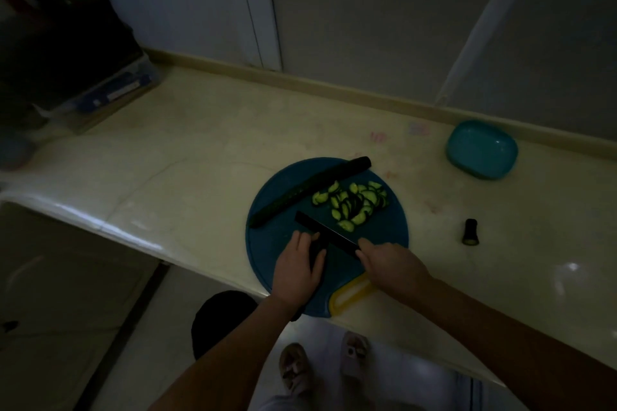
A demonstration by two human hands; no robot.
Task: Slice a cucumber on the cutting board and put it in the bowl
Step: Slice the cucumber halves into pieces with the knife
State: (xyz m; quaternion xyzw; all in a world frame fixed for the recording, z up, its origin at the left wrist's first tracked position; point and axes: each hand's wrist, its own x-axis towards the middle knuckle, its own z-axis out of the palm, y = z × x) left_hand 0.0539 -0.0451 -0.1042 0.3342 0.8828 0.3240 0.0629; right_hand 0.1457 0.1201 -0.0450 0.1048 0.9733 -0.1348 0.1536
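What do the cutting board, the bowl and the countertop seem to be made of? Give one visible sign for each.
Cutting board: probably plastic, matt dark blue, with a moulded yellow handle cut-out.
Bowl: probably plastic, glossy teal, uniform colour with small bright highlights.
Countertop: looks like polished stone or a stone-like composite, cream and glossy, reflecting light along its rounded front edge. The dim light leaves this open.

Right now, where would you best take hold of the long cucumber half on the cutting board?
Grip the long cucumber half near its middle, from above, fingers across its width. It lies flat and diagonal on the cutting board, its far side clear, slices crowding the near side.
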